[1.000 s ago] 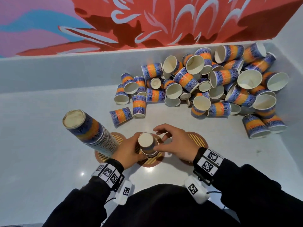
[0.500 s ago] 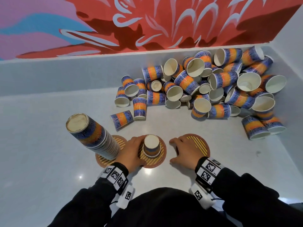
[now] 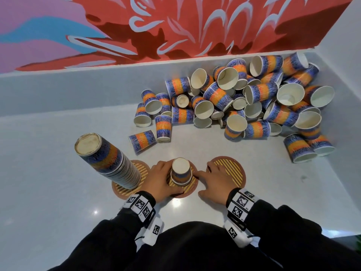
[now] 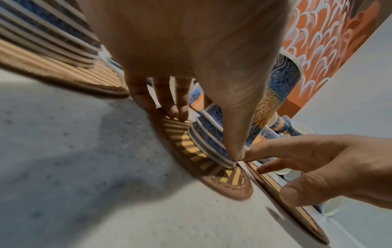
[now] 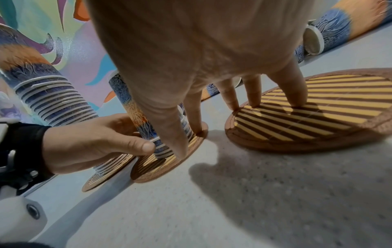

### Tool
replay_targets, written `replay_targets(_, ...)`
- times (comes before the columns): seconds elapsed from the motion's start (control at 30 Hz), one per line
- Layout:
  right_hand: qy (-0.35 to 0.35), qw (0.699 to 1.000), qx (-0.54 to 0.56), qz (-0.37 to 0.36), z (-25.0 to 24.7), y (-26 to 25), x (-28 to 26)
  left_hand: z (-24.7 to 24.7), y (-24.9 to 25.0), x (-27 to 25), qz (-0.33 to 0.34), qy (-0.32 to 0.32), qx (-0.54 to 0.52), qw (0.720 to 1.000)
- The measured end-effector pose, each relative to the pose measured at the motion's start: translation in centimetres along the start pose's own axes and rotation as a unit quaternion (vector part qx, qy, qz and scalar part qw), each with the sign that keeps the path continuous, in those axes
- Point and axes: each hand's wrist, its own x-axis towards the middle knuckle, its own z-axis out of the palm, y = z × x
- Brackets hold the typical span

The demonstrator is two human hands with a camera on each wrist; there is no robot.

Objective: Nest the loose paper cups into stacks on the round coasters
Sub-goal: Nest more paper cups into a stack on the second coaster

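Observation:
A short stack of upside-down blue-and-orange paper cups [image 3: 180, 173] stands on the middle round coaster [image 3: 192, 187]. My left hand [image 3: 162, 180] grips its base, thumb on the lowest rims [image 4: 231, 161] and fingers behind on the mat. My right hand [image 3: 213, 178] lies flat with straight, spread fingers: the index touches the middle coaster's edge by the stack, and the others press on the bare right coaster [image 3: 232, 171]. A tall nested stack [image 3: 109, 159] leans on the left coaster [image 3: 125, 189]. Loose cups [image 3: 244, 100] are piled at the back right.
The white table [image 3: 58, 192] ends at a low white ledge under a red and pink mural. A white side wall [image 3: 341, 45] hems in the cup pile on the right. Two cups [image 3: 142, 140] lie apart from the pile, just behind the coasters.
My right hand came off the top of the short stack, dropped to the right coaster, and now stretches its index to the middle coaster. The left hand kept hold of the stack.

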Motion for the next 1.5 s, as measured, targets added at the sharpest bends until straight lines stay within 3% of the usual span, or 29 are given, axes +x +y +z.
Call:
replay_targets(0.47, -0.002, 1.0, -0.024, -0.008, 0.3, 0.5, 0.1, -0.1, -0.7, -0.4, 0.003, 0.01, -0.04, 0.999)
replay_targets(0.57, -0.008, 1.0, 0.02, -0.008, -0.2, 0.6, 0.3, -1.1, 0.4, -0.9, -0.015, -0.008, -0.056, 0.998)
replay_targets(0.63, 0.025, 0.996, 0.078, -0.018, -1.5, 0.5, 0.1, -2.7, 1.9, -1.6, -0.004, -0.002, -0.042, 0.999)
replay_targets(0.8, 0.164, 0.96, 0.205, -0.095, -8.7, -0.8, -0.5, -12.8, 9.5, -6.4, 0.117, 0.055, 0.072, 0.989)
replay_targets(0.9, 0.228, 0.933, 0.243, -0.139, -13.8, -3.0, -0.6, -21.9, 14.3, -10.8, 0.23, 0.104, 0.033, 0.967)
replay_targets(1.0, 0.234, 0.918, 0.273, -0.169, -18.2, -6.0, 0.3, -29.8, 15.7, -12.3, 0.281, 0.151, -0.02, 0.948)
replay_targets(1.17, 0.218, 0.937, 0.233, -0.141, -21.3, -9.8, 4.9, -39.0, 12.1, -8.4, 0.234, 0.213, -0.025, 0.948)
replay_targets(1.27, 0.176, 0.965, 0.176, -0.089, -20.5, -11.4, 8.5, -41.2, 7.2, -3.2, 0.165, 0.215, -0.018, 0.962)
replay_targets(1.37, 0.133, 0.982, 0.122, -0.059, -18.2, -12.7, 11.4, -38.6, 1.6, 2.4, 0.048, 0.14, 0.026, 0.989)
replay_targets(1.5, 0.065, 0.993, 0.087, -0.039, -14.9, -13.7, 14.2, -29.9, -4.8, 6.9, -0.045, -0.026, 0.028, 0.998)
